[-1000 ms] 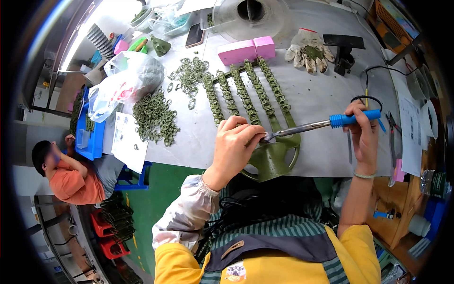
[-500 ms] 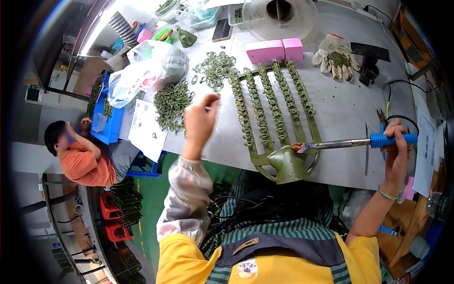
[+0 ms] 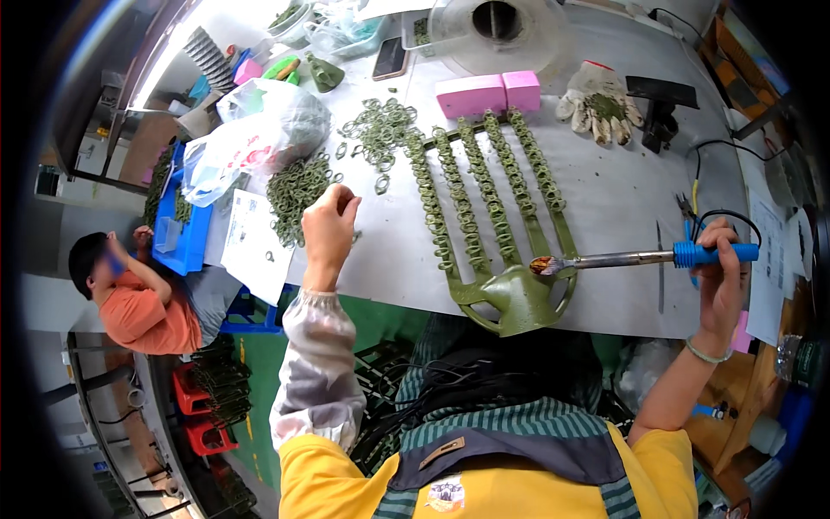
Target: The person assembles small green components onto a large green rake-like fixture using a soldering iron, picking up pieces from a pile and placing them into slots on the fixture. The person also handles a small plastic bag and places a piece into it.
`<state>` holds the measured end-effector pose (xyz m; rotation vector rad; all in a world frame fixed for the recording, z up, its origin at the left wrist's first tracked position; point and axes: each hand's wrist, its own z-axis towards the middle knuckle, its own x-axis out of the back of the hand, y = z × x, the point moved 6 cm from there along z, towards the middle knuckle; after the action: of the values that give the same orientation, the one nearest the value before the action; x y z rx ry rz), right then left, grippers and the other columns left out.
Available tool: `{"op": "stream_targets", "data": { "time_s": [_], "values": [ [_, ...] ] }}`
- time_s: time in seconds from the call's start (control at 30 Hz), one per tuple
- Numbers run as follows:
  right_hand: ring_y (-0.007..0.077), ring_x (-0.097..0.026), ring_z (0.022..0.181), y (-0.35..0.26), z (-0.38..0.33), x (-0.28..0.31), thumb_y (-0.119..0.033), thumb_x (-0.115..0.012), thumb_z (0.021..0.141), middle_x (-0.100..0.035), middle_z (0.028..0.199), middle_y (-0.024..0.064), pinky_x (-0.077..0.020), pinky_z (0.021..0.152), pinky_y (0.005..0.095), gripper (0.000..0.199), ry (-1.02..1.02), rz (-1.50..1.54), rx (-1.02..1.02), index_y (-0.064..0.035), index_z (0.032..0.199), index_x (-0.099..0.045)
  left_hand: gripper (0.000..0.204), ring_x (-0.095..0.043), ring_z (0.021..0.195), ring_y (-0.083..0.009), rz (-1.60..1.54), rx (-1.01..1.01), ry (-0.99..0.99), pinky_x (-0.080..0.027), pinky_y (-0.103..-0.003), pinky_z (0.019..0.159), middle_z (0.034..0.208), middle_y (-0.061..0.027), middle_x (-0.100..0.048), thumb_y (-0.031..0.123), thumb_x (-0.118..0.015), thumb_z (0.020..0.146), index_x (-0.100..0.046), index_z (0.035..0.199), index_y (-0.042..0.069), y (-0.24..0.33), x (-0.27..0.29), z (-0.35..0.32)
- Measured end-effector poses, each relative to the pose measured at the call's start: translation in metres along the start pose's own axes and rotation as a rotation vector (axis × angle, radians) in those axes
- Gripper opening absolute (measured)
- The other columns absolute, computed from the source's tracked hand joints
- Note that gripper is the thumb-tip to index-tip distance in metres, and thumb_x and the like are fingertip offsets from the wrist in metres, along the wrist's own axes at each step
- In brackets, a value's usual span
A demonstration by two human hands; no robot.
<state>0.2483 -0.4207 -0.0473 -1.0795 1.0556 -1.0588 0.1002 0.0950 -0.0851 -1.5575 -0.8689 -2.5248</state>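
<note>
My right hand (image 3: 719, 270) grips the blue handle of a soldering iron (image 3: 627, 259). Its long metal shaft points left, and the browned tip hovers over the base of a green wax-like fork (image 3: 523, 298). Small green rings line the fork's several long prongs in rows, up to the far ends, which lie by a pink block (image 3: 471, 95). My left hand (image 3: 328, 233) is at the near right edge of a dense pile of loose green rings (image 3: 296, 195), fingers pinched together; anything between them is hidden. A looser pile of rings (image 3: 379, 130) lies beyond it.
At left stand a plastic bag (image 3: 259, 125), a paper sheet (image 3: 255, 238) and a blue tray (image 3: 183, 221), with a seated person (image 3: 151, 303) beyond. A phone (image 3: 390, 59) lies at the back. Toward the right are a stained glove (image 3: 601, 104), a black stand (image 3: 661, 108) and pliers (image 3: 688, 212).
My left hand has moved left and nearer me, to the edge of the dense ring pile. The right hand holds the iron in nearly the same place. The whole view has shifted slightly.
</note>
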Motion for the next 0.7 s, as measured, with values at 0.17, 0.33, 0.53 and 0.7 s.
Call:
{"op": "stream_targets", "data": {
  "time_s": [0.17,0.33,0.53,0.7],
  "values": [
    [0.008,-0.053,0.073,-0.002,0.0,0.006,-0.019,-0.062,0.092,-0.057,0.095,0.0038,-0.0435,0.06,0.0213,0.017,0.027,0.01,0.027,-0.0034,0.086,-0.064,0.016,-0.068,0.071,-0.0104,-0.683,-0.107,-0.194,-0.054,-0.025,0.066,0.08,-0.0072,-0.072,-0.001,-0.07,0.084,-0.071,0.1,0.001,0.118,-0.012,-0.028],
    [0.0109,-0.056,0.072,0.007,0.006,0.005,-0.017,-0.061,0.093,-0.06,0.094,0.0049,-0.0455,0.062,0.0235,0.016,0.032,0.059,0.031,-0.0018,0.088,-0.065,0.012,-0.068,0.071,-0.0245,-0.603,-0.348,-0.291,-0.055,-0.03,0.065,0.087,-0.01,-0.071,0.003,-0.071,0.083,-0.074,0.094,0.005,0.194,-0.037,-0.041],
    [0.0126,-0.059,0.072,0.032,0.01,-0.003,-0.017,-0.062,0.094,-0.063,0.093,0.0056,-0.049,0.063,0.0252,0.016,0.056,0.154,-0.046,-0.0012,0.091,-0.066,0.013,-0.062,0.088,-0.0239,-0.297,-0.58,-0.156,-0.051,-0.036,0.078,0.083,-0.0058,-0.071,0.009,-0.075,0.078,-0.075,0.091,0.008,0.208,-0.067,-0.037],
    [0.0125,-0.059,0.073,0.037,0.012,-0.018,-0.015,-0.063,0.093,-0.064,0.092,0.0064,-0.0489,0.062,0.0256,0.013,0.022,0.197,-0.067,-0.0023,0.091,-0.067,0.012,-0.059,0.088,-0.0212,-0.274,-0.567,-0.176,-0.045,-0.035,0.083,0.08,-0.0027,-0.071,0.013,-0.077,0.077,-0.076,0.088,0.011,0.209,-0.077,-0.037]
  ]
}}
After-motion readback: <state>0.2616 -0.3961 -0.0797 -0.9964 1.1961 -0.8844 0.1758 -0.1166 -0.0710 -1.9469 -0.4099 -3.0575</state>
